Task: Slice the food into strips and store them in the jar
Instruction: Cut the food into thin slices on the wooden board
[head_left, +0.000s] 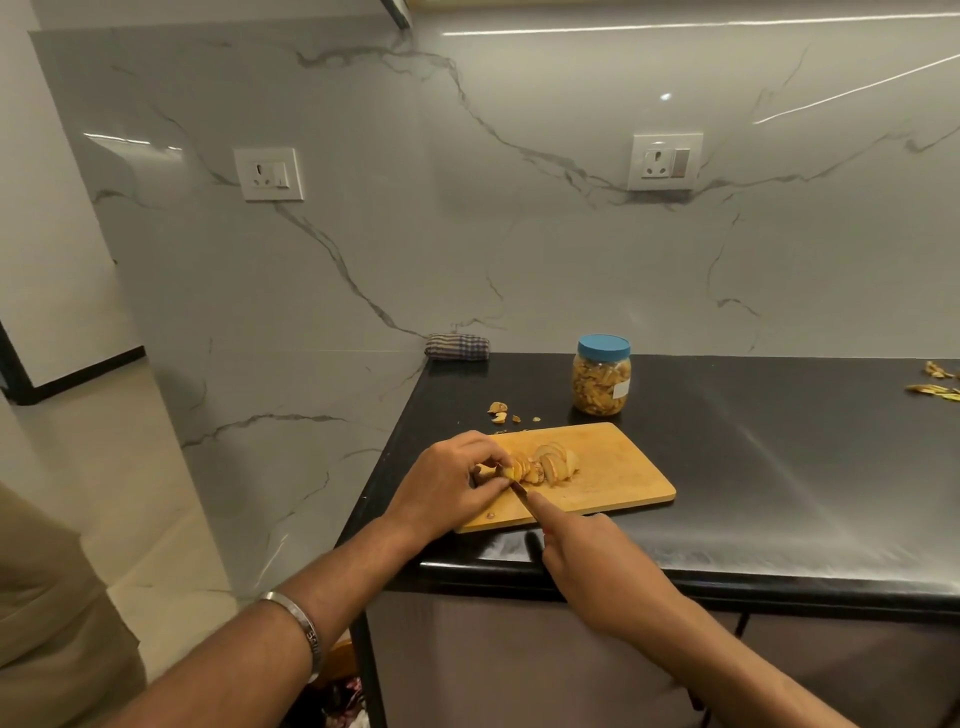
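Cutting board (613, 467): left hand (447, 486) fingers pinching sliced food (540, 465); right hand (592, 561) gripping knife (521, 491); lidded jar (602, 375) behind.

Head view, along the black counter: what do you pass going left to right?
Folded checkered cloth → small peel scraps → blue-lidded plastic jar of strips → yellow peels at the far right edge.
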